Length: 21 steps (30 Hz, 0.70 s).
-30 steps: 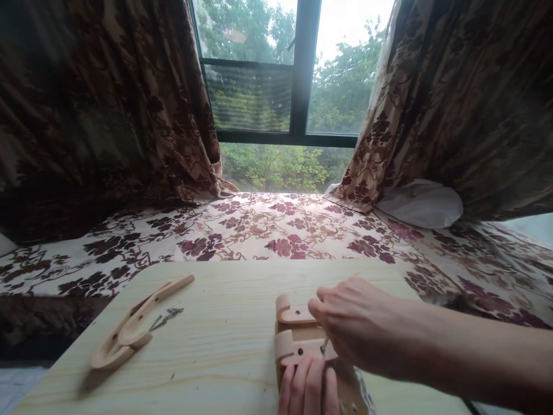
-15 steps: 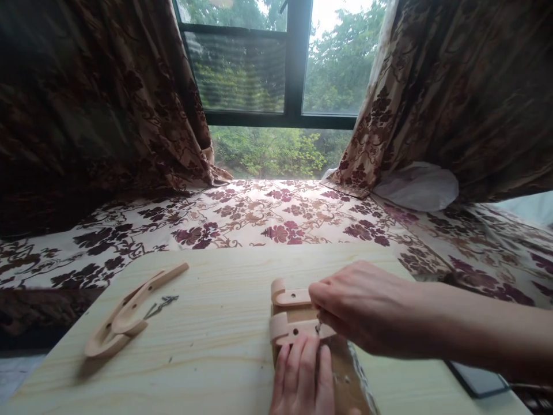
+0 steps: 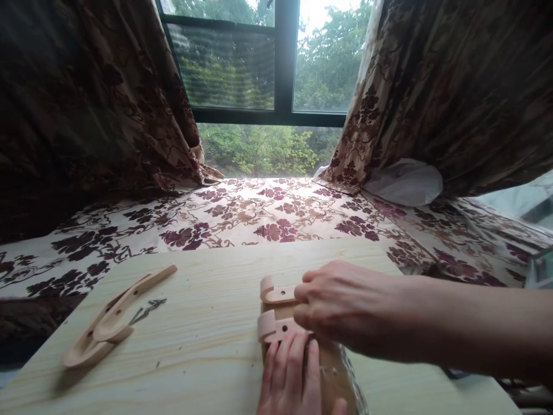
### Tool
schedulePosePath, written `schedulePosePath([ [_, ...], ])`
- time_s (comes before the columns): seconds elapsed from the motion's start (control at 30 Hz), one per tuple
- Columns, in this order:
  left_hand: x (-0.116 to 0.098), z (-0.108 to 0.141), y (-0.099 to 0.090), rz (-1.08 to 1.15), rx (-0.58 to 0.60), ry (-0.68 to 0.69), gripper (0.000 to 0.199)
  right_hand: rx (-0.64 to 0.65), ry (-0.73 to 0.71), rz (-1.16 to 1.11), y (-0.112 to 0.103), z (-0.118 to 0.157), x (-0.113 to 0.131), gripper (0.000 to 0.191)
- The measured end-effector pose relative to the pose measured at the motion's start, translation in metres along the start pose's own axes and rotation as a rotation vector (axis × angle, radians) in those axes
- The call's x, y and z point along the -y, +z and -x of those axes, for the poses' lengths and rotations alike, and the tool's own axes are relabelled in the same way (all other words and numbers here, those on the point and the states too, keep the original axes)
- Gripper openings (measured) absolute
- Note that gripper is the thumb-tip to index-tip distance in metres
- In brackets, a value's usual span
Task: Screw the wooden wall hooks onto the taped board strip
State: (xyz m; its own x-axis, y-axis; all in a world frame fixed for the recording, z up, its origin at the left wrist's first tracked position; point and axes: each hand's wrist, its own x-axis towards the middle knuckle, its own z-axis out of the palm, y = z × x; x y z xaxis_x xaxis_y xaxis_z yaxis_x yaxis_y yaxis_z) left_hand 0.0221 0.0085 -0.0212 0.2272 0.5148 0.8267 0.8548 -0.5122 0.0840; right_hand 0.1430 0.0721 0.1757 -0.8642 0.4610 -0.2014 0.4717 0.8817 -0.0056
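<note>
Two pale wooden hooks lie side by side across a brown board [image 3: 332, 377], the far hook [image 3: 280, 295] and the near hook [image 3: 272, 331], each with a dark hole showing. My left hand [image 3: 290, 374] lies palm down over the board, fingers stretched and fingertips at the near hook's edge. Above the right ends of both hooks, my right hand [image 3: 334, 300] is closed in a fist-like pinch. What it grips is hidden behind the fingers. To the left, another pair of wooden hooks [image 3: 110, 317] rests interlocked, beside a small pile of screws [image 3: 147, 310].
The pale wooden tabletop [image 3: 207, 346] carries small dark crumbs. Behind it spreads a floral cloth [image 3: 242, 213] reaching to the window, with patterned curtains at both sides. A white plastic bag [image 3: 406, 183] sits at the back right. A dark flat object [image 3: 455, 373] is partly covered by my right forearm.
The whole view has shifted slightly, so things sit further left. My right hand has turned at the hooks, and the small metal piece visible below its fingers before is now hidden. My left hand stays put.
</note>
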Motion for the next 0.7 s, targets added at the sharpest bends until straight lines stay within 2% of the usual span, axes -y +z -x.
schedulePosePath([
  [0.1,0.003,-0.001,-0.004,0.016,0.117,0.032,0.044,0.009,0.116,-0.038,0.006,0.001,-0.005,0.016],
  [0.2,0.001,-0.003,-0.009,0.028,0.140,0.035,0.045,0.046,0.250,-0.042,0.005,0.001,-0.005,0.020],
  [0.27,0.002,-0.004,-0.012,0.016,0.134,0.042,0.043,0.060,0.279,-0.014,0.000,0.001,-0.003,0.019],
  [0.37,0.008,-0.009,-0.018,-0.026,0.123,0.088,0.041,0.093,0.200,0.032,-0.011,0.000,0.001,0.011],
  [0.53,0.017,-0.012,-0.020,-0.044,0.112,0.228,0.041,0.170,0.066,0.075,-0.016,-0.004,0.001,0.014],
  [0.6,0.011,-0.010,-0.014,0.004,0.073,0.193,0.039,0.180,0.055,0.057,-0.012,-0.006,-0.002,0.013],
  [0.67,0.003,-0.006,-0.007,0.072,-0.051,0.009,0.041,0.159,0.078,0.038,-0.006,-0.006,-0.005,0.013],
  [0.7,-0.001,-0.004,-0.004,0.085,-0.052,-0.021,0.043,0.145,0.108,0.032,-0.004,-0.006,-0.006,0.013],
])
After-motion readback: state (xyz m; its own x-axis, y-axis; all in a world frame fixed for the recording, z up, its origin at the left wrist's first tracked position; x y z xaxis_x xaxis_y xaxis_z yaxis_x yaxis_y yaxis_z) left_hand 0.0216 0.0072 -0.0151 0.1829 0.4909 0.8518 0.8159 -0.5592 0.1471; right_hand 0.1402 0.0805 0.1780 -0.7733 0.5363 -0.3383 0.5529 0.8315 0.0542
